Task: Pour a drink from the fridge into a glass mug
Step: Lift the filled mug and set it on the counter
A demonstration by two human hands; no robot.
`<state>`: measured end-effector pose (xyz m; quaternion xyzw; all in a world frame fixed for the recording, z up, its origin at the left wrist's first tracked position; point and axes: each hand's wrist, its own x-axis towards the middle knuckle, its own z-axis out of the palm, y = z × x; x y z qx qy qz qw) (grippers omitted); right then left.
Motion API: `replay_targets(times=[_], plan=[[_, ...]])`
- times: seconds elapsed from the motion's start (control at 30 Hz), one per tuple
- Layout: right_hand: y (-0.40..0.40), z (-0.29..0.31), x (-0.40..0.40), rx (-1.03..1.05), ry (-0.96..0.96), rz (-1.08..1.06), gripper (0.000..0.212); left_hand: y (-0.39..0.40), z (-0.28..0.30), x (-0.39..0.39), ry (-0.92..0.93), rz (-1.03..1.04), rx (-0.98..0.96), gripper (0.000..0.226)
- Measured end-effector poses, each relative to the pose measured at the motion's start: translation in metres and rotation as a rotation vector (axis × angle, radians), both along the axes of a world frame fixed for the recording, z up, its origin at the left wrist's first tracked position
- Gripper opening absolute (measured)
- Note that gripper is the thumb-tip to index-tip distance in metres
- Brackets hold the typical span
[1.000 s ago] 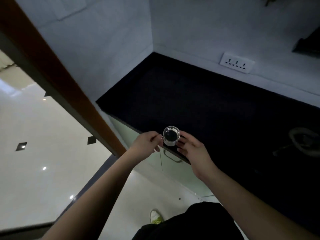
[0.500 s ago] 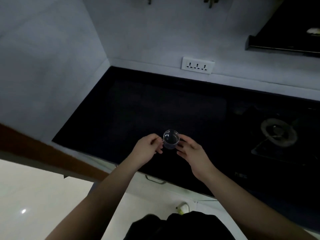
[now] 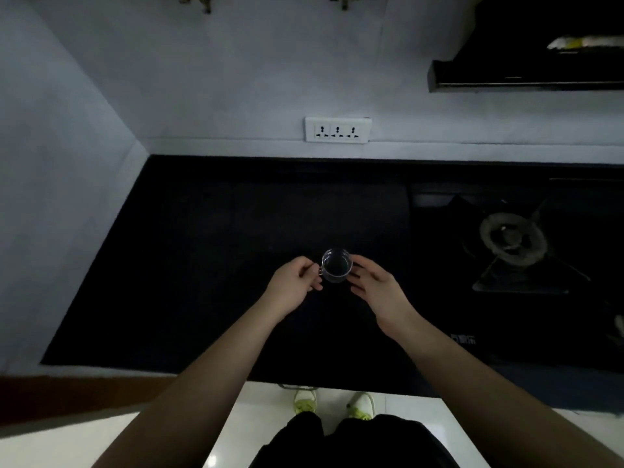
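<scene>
The left hand point(image 3: 294, 284) pinched the glass mug point(image 3: 336, 265) by its handle, the right hand point(image 3: 375, 288) cupped its 3 o'clock side with relaxed fingers, and bare dark countertop point(image 3: 209, 251) lay open toward 9 o'clock.

One small pale marking is seen on the front edge of the dark stove top point(image 3: 506, 332), near the right forearm; its characters are too blurred to be read. No lettering is made out on the white wall socket plate point(image 3: 338, 130).
</scene>
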<state>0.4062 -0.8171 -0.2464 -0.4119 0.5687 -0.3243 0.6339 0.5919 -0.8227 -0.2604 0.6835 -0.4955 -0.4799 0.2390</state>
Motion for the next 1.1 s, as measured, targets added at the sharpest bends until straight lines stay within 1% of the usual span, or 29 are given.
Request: replay_targets(times=[0.47,0.57,0.7,0.8,0.93,1.1], plan=[[-0.050,-0.031,0.001,0.041,0.107,-0.160,0.040,-0.069,-0.043,-0.006,0.070,-0.117,0.035,0.018],[-0.056,-0.038,-0.001,0.065,0.120,-0.172,0.040,-0.075,-0.054,-0.008,0.073,-0.143,0.062,0.018],[-0.058,-0.047,-0.001,0.090,0.135,-0.170,0.052,-0.080,-0.065,-0.009,0.084,-0.145,0.083,0.018],[-0.059,-0.050,0.000,0.098,0.152,-0.168,0.056,-0.082,-0.068,-0.012,0.094,-0.150,0.088,0.017],[-0.059,-0.056,-0.002,0.108,0.186,-0.176,0.051,-0.085,-0.073,-0.014,0.098,-0.150,0.114,0.017],[-0.056,-0.061,-0.003,0.122,0.176,-0.194,0.050,-0.083,-0.078,-0.016,0.124,-0.147,0.137,0.017]])
